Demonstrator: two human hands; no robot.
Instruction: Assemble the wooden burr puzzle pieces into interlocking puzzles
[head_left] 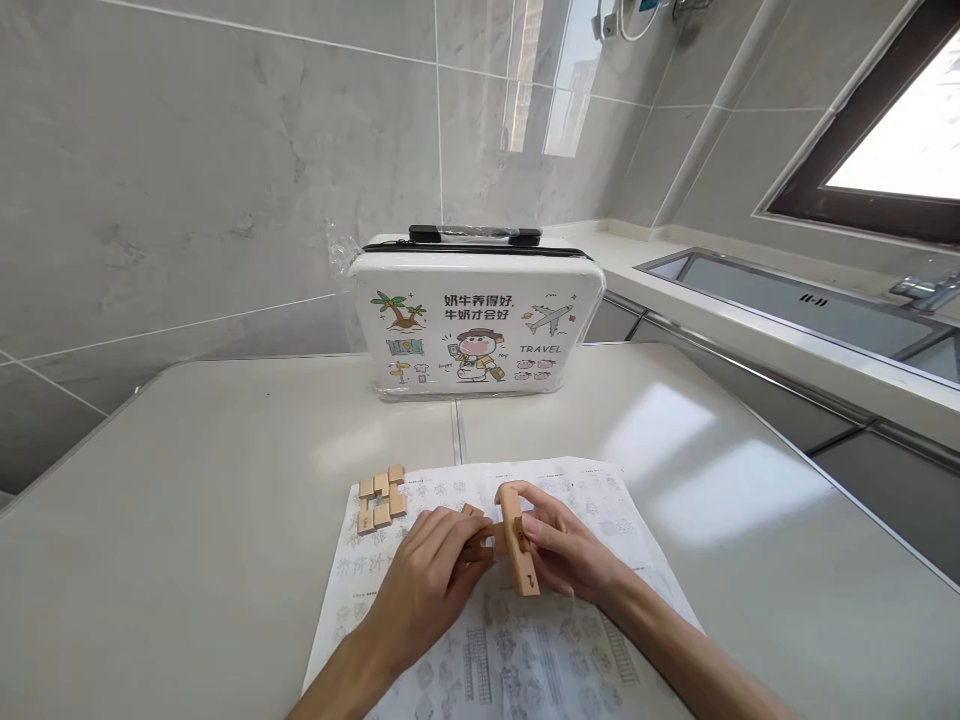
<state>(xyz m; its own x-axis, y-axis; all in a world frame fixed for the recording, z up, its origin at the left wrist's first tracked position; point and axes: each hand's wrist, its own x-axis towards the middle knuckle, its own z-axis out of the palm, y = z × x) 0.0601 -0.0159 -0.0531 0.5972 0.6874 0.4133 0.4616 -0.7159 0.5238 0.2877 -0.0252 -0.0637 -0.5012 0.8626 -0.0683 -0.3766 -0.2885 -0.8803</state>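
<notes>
Above a printed sheet of diagrams [517, 640], both hands grip wooden puzzle pieces that meet between them. My right hand [566, 545] is closed around a long notched wooden block [519, 550], which stands nearly upright and carries a handwritten "2" near its lower end. My left hand [435, 570] pinches another wooden piece [477, 548] from the left; its fingers hide much of that piece. Whether the pieces are interlocked or only touching I cannot tell. On the sheet's upper left lies a flat group of small wooden pieces [382, 500], arranged around a small gap.
A white cartoon-printed carry case [480, 330], partly wrapped in clear plastic, stands at the table's back. The pale table [225, 520] has a seam running back from the sheet. Behind is a grey tiled wall [225, 180]. A counter with a sink [795, 300] is at right.
</notes>
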